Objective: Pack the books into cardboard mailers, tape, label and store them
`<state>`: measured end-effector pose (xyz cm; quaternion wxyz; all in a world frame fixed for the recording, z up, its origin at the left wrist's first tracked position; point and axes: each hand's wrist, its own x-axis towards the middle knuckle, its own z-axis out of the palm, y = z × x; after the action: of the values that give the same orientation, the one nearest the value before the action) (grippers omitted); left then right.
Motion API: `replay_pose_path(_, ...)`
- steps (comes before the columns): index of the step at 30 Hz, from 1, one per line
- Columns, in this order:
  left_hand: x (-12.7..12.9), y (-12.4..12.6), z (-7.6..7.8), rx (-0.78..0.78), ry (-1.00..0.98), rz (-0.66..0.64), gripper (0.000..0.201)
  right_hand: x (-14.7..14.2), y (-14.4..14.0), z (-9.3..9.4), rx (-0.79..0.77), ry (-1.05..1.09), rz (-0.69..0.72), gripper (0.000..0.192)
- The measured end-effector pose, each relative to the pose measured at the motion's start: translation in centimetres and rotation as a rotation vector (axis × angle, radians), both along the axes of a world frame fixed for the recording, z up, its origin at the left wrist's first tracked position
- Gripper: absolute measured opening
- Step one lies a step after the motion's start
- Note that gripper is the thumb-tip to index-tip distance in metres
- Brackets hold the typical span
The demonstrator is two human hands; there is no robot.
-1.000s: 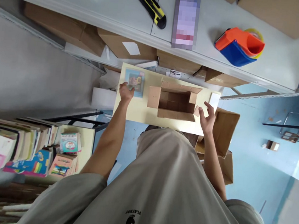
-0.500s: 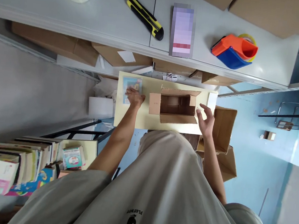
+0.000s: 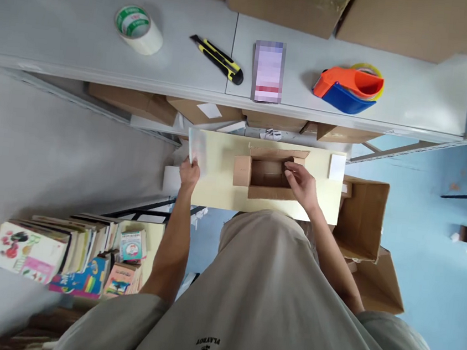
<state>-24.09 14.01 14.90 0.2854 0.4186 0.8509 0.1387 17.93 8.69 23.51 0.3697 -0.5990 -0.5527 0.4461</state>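
A thin light-blue book (image 3: 197,142) stands tilted up at the left end of the cream tabletop (image 3: 214,195). My left hand (image 3: 189,174) is closed on its near edge; the cover is mostly turned from view. In the middle sits a small cardboard box (image 3: 242,171), its top flaps folded outward and its inside showing. My right hand (image 3: 302,187) reaches over the box's right end, fingers bent and apart at the opening. It covers part of the right flap, and whether the fingertips touch the cardboard is hard to see.
A grey shelf (image 3: 192,92) beyond the table holds a tape roll (image 3: 145,37), a yellow-black utility knife (image 3: 217,59), a blurred phone-like rectangle (image 3: 268,70) and an orange-blue tape dispenser (image 3: 346,88). Large open cartons (image 3: 360,216) stand right. Stacked books (image 3: 48,244) are at left.
My left hand has lifted the book from lying flat to tilted up, gripping its near edge. My right hand has moved left, from beside the box to over its right end.
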Motion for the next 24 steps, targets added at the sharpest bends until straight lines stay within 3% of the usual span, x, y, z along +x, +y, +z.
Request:
replay_pose_path(3, 0.3, -3.7, 3.8, 0.194, -0.177, 0.064, 0.036, -2.4, 0.6, 0.4, -0.022, 0.124, 0.140, 0.079)
replay_pose_path(5, 1.5, -6.1, 6.6, 0.283, -0.276, 0.085, 0.044, -4.0, 0.5, 1.0, -0.043, 0.189, 0.236, 0.076)
replay_pose_path(8, 4.9, -8.9, 10.2, 0.375, -0.476, 0.117, 0.062, -6.1, 0.2, 1.9, -0.079, 0.267, 0.341, 0.073)
replay_pose_path(11, 9.2, -10.2, 12.3, 0.405, -0.723, 0.174, 0.070, -6.9, -0.2, 2.5, -0.095, 0.331, 0.341, 0.079)
replay_pose_path(14, 13.1, -10.4, 12.6, 0.404, -0.898, 0.248, 0.072, -6.1, -0.4, 2.6, -0.116, 0.374, 0.251, 0.079)
replay_pose_path(17, 16.0, -10.4, 11.8, 0.359, -0.996, 0.282, 0.075, -4.2, -0.5, 2.2, -0.138, 0.386, 0.179, 0.076)
replay_pose_path(21, 18.5, -10.2, 9.8, 0.260, -1.032, 0.211, 0.080, -1.1, -0.7, 1.4, -0.114, 0.361, 0.105, 0.072)
replay_pose_path(24, 20.4, -9.3, 7.4, 0.208, -1.006, 0.109, 0.079, 1.7, -0.5, 0.8, -0.010, 0.270, -0.006, 0.065)
